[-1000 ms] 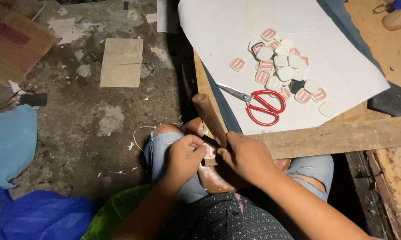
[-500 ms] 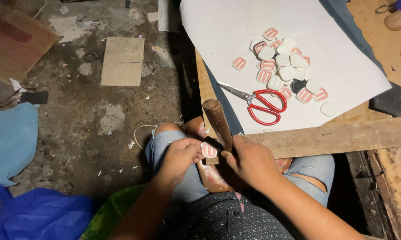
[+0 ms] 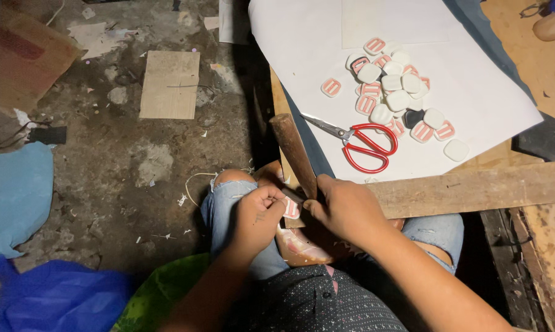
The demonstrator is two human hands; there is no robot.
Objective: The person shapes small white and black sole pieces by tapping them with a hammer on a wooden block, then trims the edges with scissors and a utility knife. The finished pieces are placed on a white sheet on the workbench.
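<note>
1. The buckle (image 3: 291, 209) is mostly hidden between both hands over the lap; only a red-and-white corner shows.
2. The left hand (image 3: 259, 218) pinches its left edge; the right hand (image 3: 345, 209) grasps a wooden handle (image 3: 294, 154), its head hidden.
3. The handle runs up and left from the grip.

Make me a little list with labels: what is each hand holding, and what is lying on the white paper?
Left hand: pinches a small white-and-red slotted piece over the knee
Right hand: grips a wooden handle that rises between the hands
White paper: lies on the low wooden bench
On the paper: red-handled scissors and a pile of white and red pieces
Floor: cardboard scrap, blue plastic bag
</note>
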